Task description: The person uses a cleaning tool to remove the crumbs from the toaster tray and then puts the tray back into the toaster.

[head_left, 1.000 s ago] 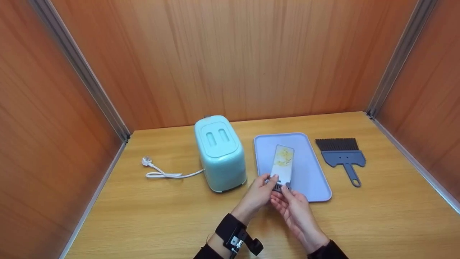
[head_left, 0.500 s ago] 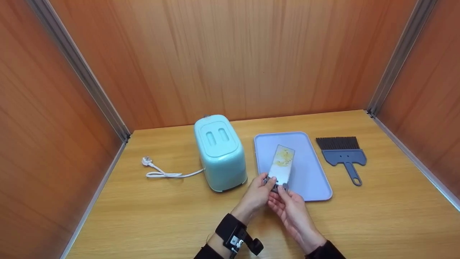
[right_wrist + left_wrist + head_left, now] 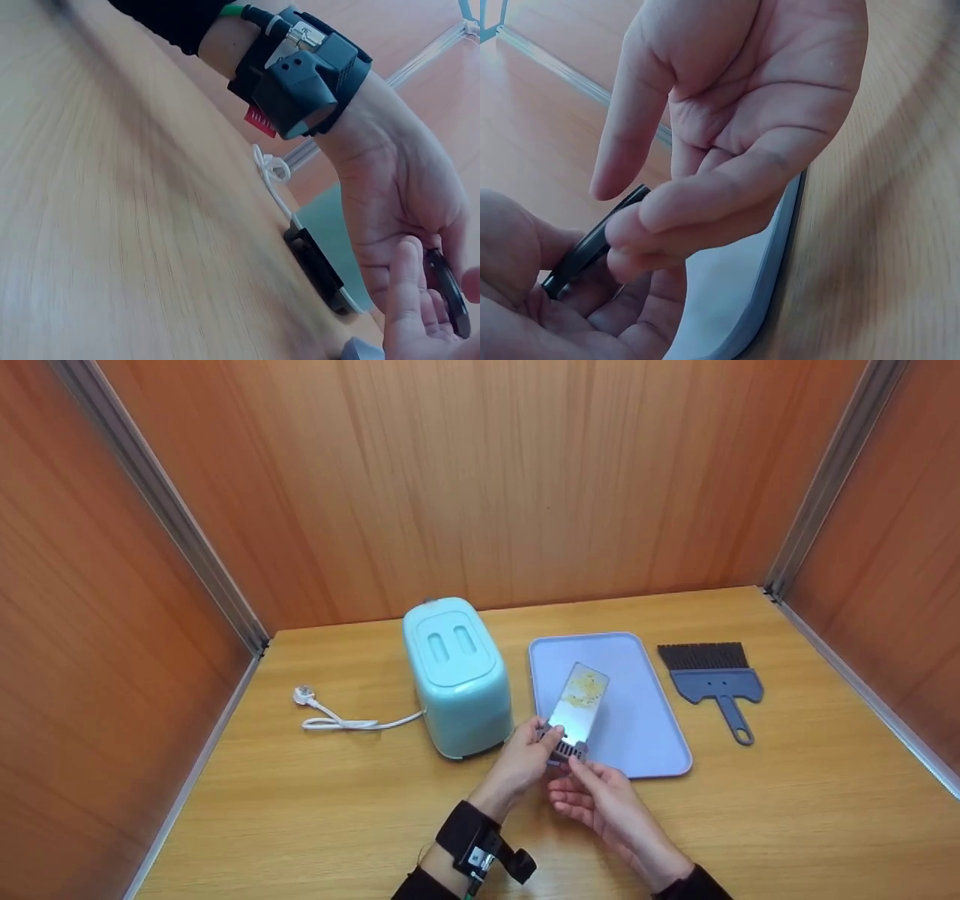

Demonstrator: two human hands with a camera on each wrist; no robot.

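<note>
Left hand [image 3: 523,756] first: it grips the plate [image 3: 574,712] by its dark slotted end [image 3: 568,749], thumb laid on top. Right hand [image 3: 609,804] beside it: thumb and fingers loosely parted about the near corner of that end; the wrist views show a gap between them, and we cannot tell whether the thumb tip touches.

We judge the step in hand to be a steadying of the plate over the tray [image 3: 641,731], the left hand bearing most of the weight. The next move, we think, calls for a firm left hold and a slow wrist; a quick tilt could slide the load off.

Materials. The plate is a thin, shiny metal oblong, set aslant over the tray's near left part; whether its far end rests there or hangs just above, we cannot say. Yellow bits [image 3: 587,690], dry and crumb-like, gather on its far half.

Farther out: the tray is smooth, pale violet, round-cornered, low-rimmed. To its right, the brush [image 3: 718,684], with dark bristles and a flat blue-grey body, has a looped handle. To its left, the toaster [image 3: 470,716], glossy mint and soft-edged, trails a white cord [image 3: 396,725]. Under all, a wood-grained table [image 3: 330,825].
</note>
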